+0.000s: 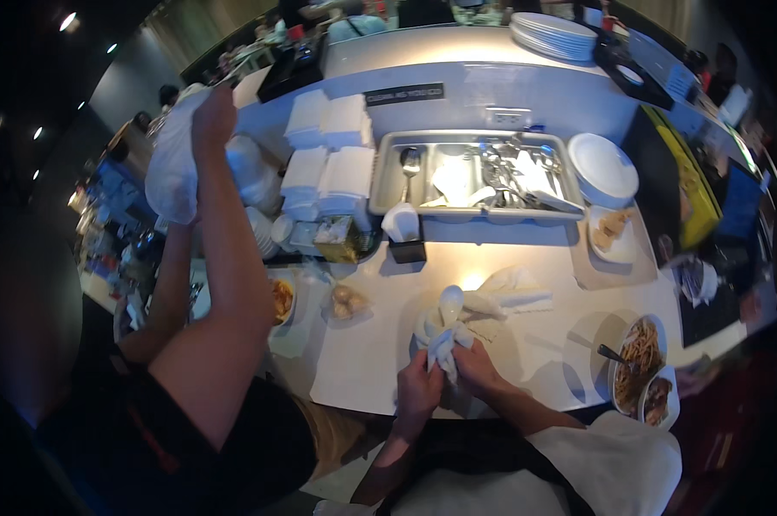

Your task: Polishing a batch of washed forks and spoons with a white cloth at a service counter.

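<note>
Both of my hands are close together over the near part of the white counter. A white cloth [441,345] is bunched between my left hand [419,386] and my right hand [476,369]. Out of its top rises the bowl of a white spoon [451,303]; the cloth hides the handle. Beyond my hands another crumpled white cloth [514,290] lies on the counter [362,367]. A grey cutlery tray [478,218] stands farther back, holding metal spoons and other utensils in its compartments.
A co-worker's arm [230,258] reaches up at left, holding a white plastic bag [175,155]. Stacked napkins [346,168], a black holder [407,251] and a bagged food item [348,302] stand left of centre. At right are plates [602,169], a dish of food [611,235] and a noodle dish [640,355].
</note>
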`<state>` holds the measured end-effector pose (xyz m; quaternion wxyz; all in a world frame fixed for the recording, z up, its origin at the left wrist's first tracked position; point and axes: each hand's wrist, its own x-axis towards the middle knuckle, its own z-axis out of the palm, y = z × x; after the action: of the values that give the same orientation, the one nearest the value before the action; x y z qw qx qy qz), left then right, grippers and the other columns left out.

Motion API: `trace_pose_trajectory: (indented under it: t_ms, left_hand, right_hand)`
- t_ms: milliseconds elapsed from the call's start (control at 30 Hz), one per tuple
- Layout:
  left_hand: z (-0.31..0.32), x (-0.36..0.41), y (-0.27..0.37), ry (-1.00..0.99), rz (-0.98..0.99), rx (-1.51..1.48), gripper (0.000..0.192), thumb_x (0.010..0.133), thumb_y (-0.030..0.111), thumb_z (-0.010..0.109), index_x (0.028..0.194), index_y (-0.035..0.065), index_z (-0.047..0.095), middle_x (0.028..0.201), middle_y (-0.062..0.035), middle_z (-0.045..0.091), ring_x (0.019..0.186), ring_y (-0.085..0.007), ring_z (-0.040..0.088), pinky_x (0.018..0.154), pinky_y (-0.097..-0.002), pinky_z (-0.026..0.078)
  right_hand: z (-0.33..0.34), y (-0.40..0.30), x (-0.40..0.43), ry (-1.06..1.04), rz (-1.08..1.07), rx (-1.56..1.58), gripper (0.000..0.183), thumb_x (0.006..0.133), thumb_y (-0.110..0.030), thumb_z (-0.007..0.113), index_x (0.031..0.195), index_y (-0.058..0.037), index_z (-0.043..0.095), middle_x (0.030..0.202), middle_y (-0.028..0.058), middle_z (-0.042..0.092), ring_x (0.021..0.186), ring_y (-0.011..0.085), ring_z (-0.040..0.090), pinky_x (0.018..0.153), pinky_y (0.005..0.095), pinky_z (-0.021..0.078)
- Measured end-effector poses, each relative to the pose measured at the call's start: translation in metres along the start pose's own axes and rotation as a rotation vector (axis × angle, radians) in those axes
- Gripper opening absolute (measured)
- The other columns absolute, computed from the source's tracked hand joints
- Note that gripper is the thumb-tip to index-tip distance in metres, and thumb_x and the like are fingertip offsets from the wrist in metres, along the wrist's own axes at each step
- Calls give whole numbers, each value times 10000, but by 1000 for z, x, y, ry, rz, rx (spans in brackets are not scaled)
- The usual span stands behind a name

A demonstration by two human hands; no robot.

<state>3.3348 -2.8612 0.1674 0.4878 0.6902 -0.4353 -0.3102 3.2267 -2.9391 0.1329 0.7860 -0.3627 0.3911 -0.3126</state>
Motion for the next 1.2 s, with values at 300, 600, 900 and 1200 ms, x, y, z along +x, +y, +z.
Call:
trace_pose_trajectory:
  t_ms: [300,600,900,1200]
  left_hand:
    - [4,-44,22,82,-292,-526,252,1007,237,437,1033,25,570,760,-48,603,646,-100,575,604,-243,477]
    - [11,-58,7,328,-428,-530,224,992,189,471,1029,1,586,784,-24,591,628,-74,525,592,-220,461]
    - [29,8,7,14,29,-235,166,925,95,527,1047,8,599,859,-28,605,720,-89,537,671,-257,459]
    - [57,39,31,-264,172,-409,157,905,94,525,993,-14,598,788,-53,605,668,-122,558,610,-278,463]
  right_hand:
    - [-42,-115,125,54,-212,5,259,956,-254,487,1050,-23,556,884,71,613,761,165,615,655,319,519]
    - [-49,-107,166,-124,-21,544,411,985,-321,426,1269,-25,463,1199,146,576,1053,296,596,890,441,514]
    - [-9,-63,9,-335,82,552,392,973,-250,460,1275,-1,452,1199,154,564,1034,269,597,872,401,511]
    - [-52,-56,10,437,-659,-231,155,973,-148,494,1013,-26,582,893,23,587,767,103,539,641,260,456]
